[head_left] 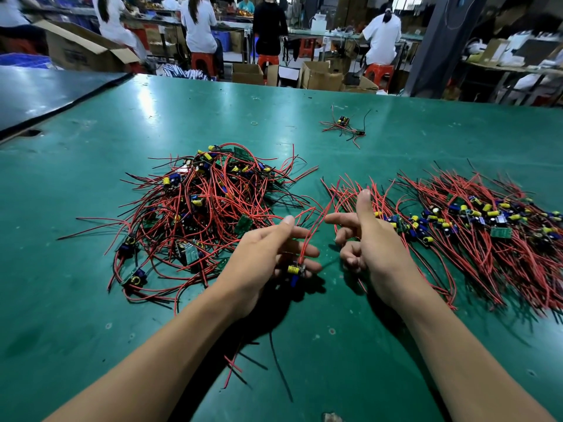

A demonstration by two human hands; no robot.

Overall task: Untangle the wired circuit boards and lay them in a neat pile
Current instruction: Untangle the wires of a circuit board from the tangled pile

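A tangled heap of small circuit boards with red and black wires (pixel 204 208) lies left of centre on the green table (pixel 304 123). To the right, a combed-out pile of boards (pixel 475 226) lies with its wires roughly parallel. My left hand (pixel 268 254) holds one board with a yellow capacitor (pixel 296 269) in its curled fingers, and that board's red wire (pixel 316 226) rises toward my right hand. My right hand (pixel 371 239) hovers beside it, thumb up, forefinger pointing left, other fingers curled; it holds nothing that I can see.
One stray wired board (pixel 345 124) lies far back on the table, with a rubber band (pixel 254 123) to its left. Loose wire offcuts (pixel 234 367) lie near the front edge. A dark mat (pixel 45 95) overlaps the far left corner. Seated workers and cardboard boxes fill the background.
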